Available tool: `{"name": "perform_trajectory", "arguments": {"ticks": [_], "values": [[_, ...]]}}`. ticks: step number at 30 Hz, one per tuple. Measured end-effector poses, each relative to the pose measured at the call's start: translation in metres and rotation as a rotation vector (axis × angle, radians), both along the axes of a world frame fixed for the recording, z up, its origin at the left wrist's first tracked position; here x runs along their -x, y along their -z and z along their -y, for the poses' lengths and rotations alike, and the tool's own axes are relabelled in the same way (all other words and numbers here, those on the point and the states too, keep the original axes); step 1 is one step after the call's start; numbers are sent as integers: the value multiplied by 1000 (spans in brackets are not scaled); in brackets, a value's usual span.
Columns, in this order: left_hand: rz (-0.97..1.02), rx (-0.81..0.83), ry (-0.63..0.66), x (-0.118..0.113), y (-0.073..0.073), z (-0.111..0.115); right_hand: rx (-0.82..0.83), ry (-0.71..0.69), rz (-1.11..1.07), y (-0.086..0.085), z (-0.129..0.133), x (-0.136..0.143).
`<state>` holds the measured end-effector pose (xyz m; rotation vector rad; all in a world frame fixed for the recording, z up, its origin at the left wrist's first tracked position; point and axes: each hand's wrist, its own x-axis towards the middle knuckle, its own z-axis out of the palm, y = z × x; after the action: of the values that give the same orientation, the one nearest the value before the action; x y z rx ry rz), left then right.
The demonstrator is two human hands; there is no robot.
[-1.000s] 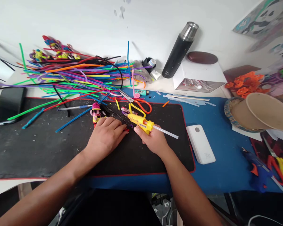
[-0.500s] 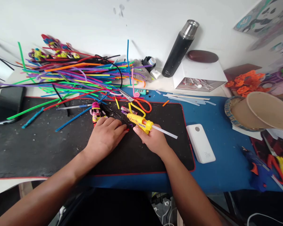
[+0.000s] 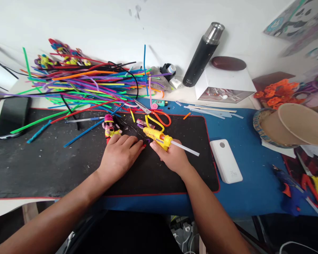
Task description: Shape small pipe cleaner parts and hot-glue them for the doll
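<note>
My right hand (image 3: 173, 157) grips a yellow hot glue gun (image 3: 157, 136), its nozzle pointing left and a clear glue stick (image 3: 185, 147) poking out of the back. My left hand (image 3: 119, 154) lies low over the black mat, fingers curled together and pressed down. A small red pipe cleaner piece (image 3: 144, 145) shows at its fingertips; the rest is hidden underneath. Just beyond the left knuckles lies a small pipe cleaner figure (image 3: 109, 123) in pink, black and yellow, its lower part partly covered. A purple curl (image 3: 148, 140) sits between the hands.
Scissors (image 3: 159, 119) with red and yellow handles lie behind the glue gun. A heap of coloured pipe cleaners (image 3: 90, 83) fills the back left. A white power bank (image 3: 226, 161) lies right of the mat (image 3: 55, 169); a blue glue gun (image 3: 291, 194) is at far right.
My left hand has shifted very slightly, and a little more of the figure's yellow part shows above its knuckles. My right hand holds the glue gun almost still.
</note>
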<state>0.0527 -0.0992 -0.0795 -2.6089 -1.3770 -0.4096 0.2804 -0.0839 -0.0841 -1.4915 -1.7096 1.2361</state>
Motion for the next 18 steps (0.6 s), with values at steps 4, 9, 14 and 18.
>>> {"name": "perform_trajectory", "arguments": {"ticks": [4,9,14,18], "values": [[41,55,-34,0,2,-1,-4,-6,6,0,0,0],[90,139,-65,2,3,-3,-8,-4,7,0,0,0],[147,209,-84,2,0,-4,-7,1,16,2,0,1],[191,260,-90,2,-1,-5,-1,8,1,6,0,2]]}}
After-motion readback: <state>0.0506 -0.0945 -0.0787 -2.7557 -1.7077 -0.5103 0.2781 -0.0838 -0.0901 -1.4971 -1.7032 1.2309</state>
